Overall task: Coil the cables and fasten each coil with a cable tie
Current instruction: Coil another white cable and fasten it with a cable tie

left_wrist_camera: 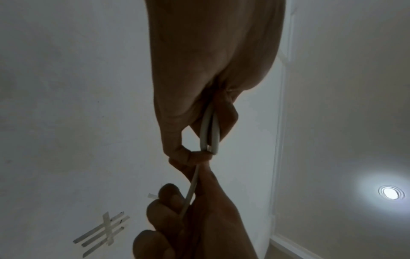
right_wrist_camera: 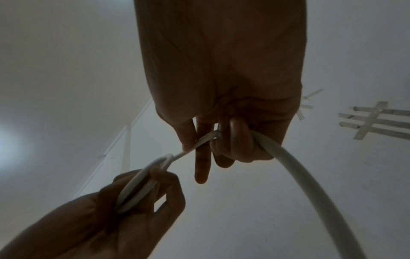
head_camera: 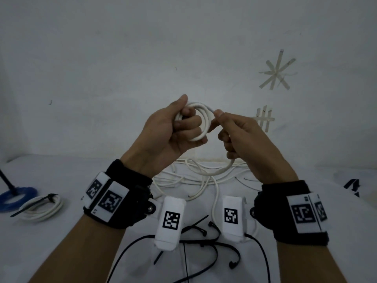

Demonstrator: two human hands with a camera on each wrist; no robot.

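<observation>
The left hand (head_camera: 163, 131) is gripping a small coil of white cable (head_camera: 199, 121), fingers curled through and around its loops, and is holding it raised above the table (head_camera: 61, 237) in front of the wall. The right hand (head_camera: 242, 135) is sitting just beside the coil on its right, pinching the cable's free run between thumb and forefinger while the other fingers are curling loosely round it. That run is what matters: it is leaving the coil's upper right edge, passing through the right hand, then dropping down and away toward the loose tangle of white cable (head_camera: 195, 176) lying on the table below both hands. So the slack is lying under and beyond the right hand, which is the nearer one to feed it, while the coil's ring is facing the head camera almost flat (the left wrist view is showing it edge-on). The next loop probably calls for the right hand to sweep the run round onto the coil. A tied white coil (head_camera: 40, 207) and a blue coil (head_camera: 16, 198) are lying far left; black cable ties (head_camera: 204, 237) are lying near the wrists.
</observation>
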